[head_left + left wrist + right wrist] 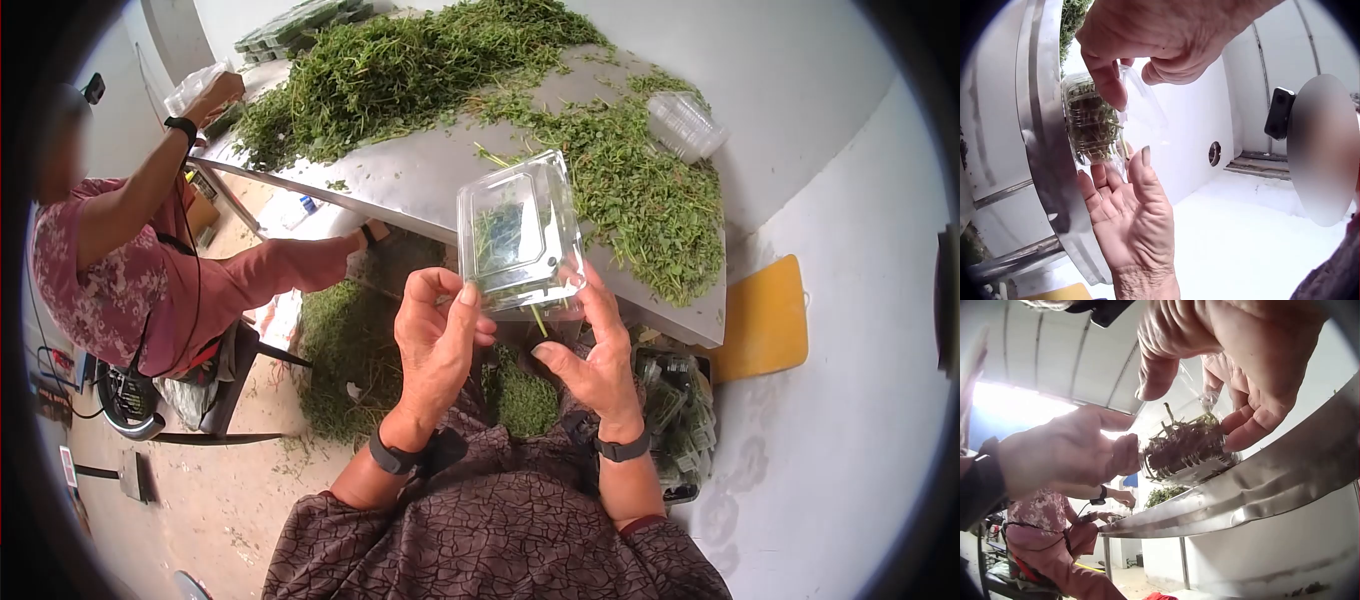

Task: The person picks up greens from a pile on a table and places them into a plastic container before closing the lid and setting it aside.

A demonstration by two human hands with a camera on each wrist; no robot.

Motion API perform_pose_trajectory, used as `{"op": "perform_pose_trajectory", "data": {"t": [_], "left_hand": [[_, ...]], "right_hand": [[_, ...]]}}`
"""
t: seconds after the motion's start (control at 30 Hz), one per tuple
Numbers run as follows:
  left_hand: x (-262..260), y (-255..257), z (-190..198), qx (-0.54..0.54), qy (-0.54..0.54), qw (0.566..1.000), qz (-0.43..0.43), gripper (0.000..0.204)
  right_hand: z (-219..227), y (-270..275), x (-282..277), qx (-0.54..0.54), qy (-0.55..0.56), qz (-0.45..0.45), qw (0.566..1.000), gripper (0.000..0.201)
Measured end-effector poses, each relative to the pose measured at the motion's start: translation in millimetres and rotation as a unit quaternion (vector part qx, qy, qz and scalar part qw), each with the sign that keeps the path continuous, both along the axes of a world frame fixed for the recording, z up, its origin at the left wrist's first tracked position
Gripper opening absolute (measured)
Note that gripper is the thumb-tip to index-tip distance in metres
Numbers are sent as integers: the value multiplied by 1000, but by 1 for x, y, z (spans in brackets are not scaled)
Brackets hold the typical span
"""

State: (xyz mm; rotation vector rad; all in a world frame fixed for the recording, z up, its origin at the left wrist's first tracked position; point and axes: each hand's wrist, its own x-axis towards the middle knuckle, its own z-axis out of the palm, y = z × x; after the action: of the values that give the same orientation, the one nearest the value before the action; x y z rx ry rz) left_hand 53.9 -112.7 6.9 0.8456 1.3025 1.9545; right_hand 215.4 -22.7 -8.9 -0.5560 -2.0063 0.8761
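Observation:
A clear plastic clamshell box [515, 235] filled with green stems and leaves is held up over the table's front edge. In the left wrist view the greens [1092, 122] fill the box's ribbed base, and its clear lid stands partly raised. My left hand [437, 335] touches the box's left side with thumb and curled fingers. My right hand [598, 355] supports the right side with its fingers, the thumb held away from the plastic. Some stems [1169, 415] poke out at the opening between the hands.
A metal table [420, 170] bears a large heap of greens [400, 80], a flatter spread [650, 210] and stacked clear boxes [687, 127]. Another person [120, 260] sits at the left. A yellow chair [765, 320] and a crate of filled boxes [680, 420] are at the right.

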Motion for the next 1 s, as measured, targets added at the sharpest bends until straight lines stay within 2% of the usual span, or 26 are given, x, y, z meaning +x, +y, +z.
{"op": "perform_pose_trajectory", "data": {"t": [0.07,0.13,0.17,0.23,0.4,0.5,0.57,0.6,0.67,0.77,0.83,0.9,0.93,1.0], "left_hand": [[5,1,-1,5,5,1000,0,17],[7,0,-3,1,14,1000,2,16],[6,-1,-3,-4,12,1000,-1,16],[5,-1,-2,-4,22,1000,-6,16],[6,-1,-4,-8,25,1000,-3,15],[6,1,-2,1,30,1000,1,18],[6,2,3,-22,12,1000,17,34],[5,1,6,-19,12,1000,19,34],[2,0,12,-67,23,997,-24,45],[-4,1,7,-94,11,993,-67,51],[-5,2,6,-100,-5,992,-78,50],[-5,2,4,-106,-21,990,-91,49],[-4,1,3,-109,-30,989,-94,48],[-4,1,2,-111,-40,989,-95,47]], "right_hand": [[0,1,1,15,-6,-23,1000,70],[4,0,1,1,1,-27,1000,53],[3,-1,0,-4,-1,-29,1000,53],[2,-2,-2,-51,30,-40,997,40],[2,2,-6,-29,50,-59,997,36],[1,3,-7,-85,88,-55,991,35],[2,1,-9,-170,95,-73,978,35],[2,1,-12,-167,95,-70,979,35],[2,2,-19,-186,155,-111,964,35],[10,4,-16,-204,124,-136,962,33],[17,2,-13,-207,114,-129,963,28],[25,-1,-10,-325,110,-116,932,23],[23,1,-9,-323,109,-114,933,23],[15,6,-4,-351,169,-52,920,21]]}}
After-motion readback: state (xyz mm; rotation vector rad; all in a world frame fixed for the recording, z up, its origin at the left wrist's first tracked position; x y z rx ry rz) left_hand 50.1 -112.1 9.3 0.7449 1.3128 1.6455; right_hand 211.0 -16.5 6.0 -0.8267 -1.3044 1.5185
